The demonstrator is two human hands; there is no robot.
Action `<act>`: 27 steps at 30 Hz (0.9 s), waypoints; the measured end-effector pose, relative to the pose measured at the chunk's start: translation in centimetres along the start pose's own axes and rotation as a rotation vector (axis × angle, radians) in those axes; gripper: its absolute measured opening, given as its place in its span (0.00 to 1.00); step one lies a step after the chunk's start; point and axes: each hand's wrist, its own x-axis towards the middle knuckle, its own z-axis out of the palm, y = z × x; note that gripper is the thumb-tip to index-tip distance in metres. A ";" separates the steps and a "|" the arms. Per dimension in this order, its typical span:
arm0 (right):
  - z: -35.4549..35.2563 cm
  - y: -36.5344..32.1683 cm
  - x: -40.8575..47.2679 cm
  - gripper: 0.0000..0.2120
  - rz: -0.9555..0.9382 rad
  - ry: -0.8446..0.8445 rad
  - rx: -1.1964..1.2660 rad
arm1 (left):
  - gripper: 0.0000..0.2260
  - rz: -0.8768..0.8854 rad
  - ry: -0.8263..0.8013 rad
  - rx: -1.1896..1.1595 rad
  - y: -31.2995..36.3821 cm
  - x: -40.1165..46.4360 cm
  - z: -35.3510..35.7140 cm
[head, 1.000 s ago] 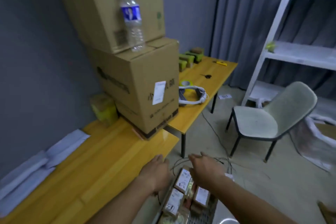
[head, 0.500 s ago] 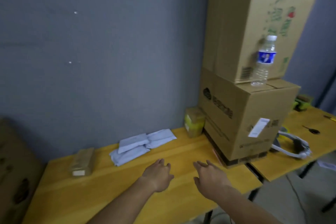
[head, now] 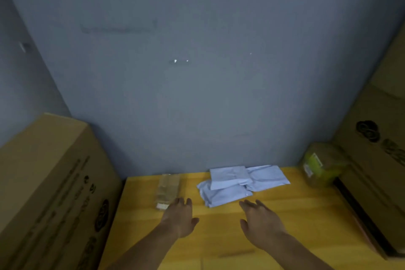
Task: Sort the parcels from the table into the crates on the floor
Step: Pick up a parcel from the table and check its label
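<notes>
On the yellow table (head: 285, 221) near the wall lie several pale blue soft parcels (head: 238, 184) in a loose pile. A small tan wrapped parcel (head: 167, 188) lies to their left. A yellow-green wrapped box parcel (head: 317, 164) stands at the right by the wall. My left hand (head: 179, 217) hovers flat with fingers extended, its tips just short of the tan parcel. My right hand (head: 260, 219) is spread, palm down, just in front of the blue pile. Both hands hold nothing. No crates are in view.
A large cardboard box (head: 46, 193) stands left of the table, its top above table height. Another big cardboard box (head: 377, 151) sits on the table's right side. A grey wall (head: 197, 72) closes off the back.
The view has swung left from the floor crate and chair to the table's left part. Both hands, still holding nothing, have moved forward toward the tan and blue parcels.
</notes>
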 end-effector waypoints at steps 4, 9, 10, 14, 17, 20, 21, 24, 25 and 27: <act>1.1 -4.2 5.4 0.27 -0.054 -0.113 -0.011 | 0.37 -0.115 -0.006 -0.025 -6.1 5.1 1.6; 3.0 -6.2 9.6 0.27 -0.057 -0.138 -0.025 | 0.38 -0.230 -0.040 -0.055 -9.9 10.8 3.9; 3.5 -6.2 10.3 0.27 -0.057 -0.140 -0.025 | 0.38 -0.250 -0.044 -0.056 -10.1 11.8 4.3; 5.1 -6.0 12.4 0.27 -0.035 -0.181 -0.007 | 0.46 -0.350 -0.031 -0.121 -10.1 15.4 5.9; 5.6 -5.7 13.0 0.26 -0.023 -0.213 0.007 | 0.45 -0.381 -0.023 -0.160 -9.7 16.8 6.6; 5.7 -5.2 13.1 0.26 -0.004 -0.206 0.017 | 0.40 -0.398 -0.017 -0.141 -9.8 17.5 7.1; 5.7 -5.0 13.0 0.26 0.001 -0.207 0.022 | 0.39 -0.409 -0.014 -0.141 -9.8 17.6 7.1; 5.5 -4.4 12.8 0.26 0.016 -0.203 0.039 | 0.38 -0.422 0.005 -0.203 -9.8 17.3 6.8; 5.4 -4.2 12.6 0.26 0.019 -0.200 0.046 | 0.38 -0.412 0.012 -0.234 -9.6 16.9 6.3; 4.9 -3.8 11.5 0.26 0.026 -0.210 0.071 | 0.37 -0.390 0.021 -0.309 -9.2 15.5 5.4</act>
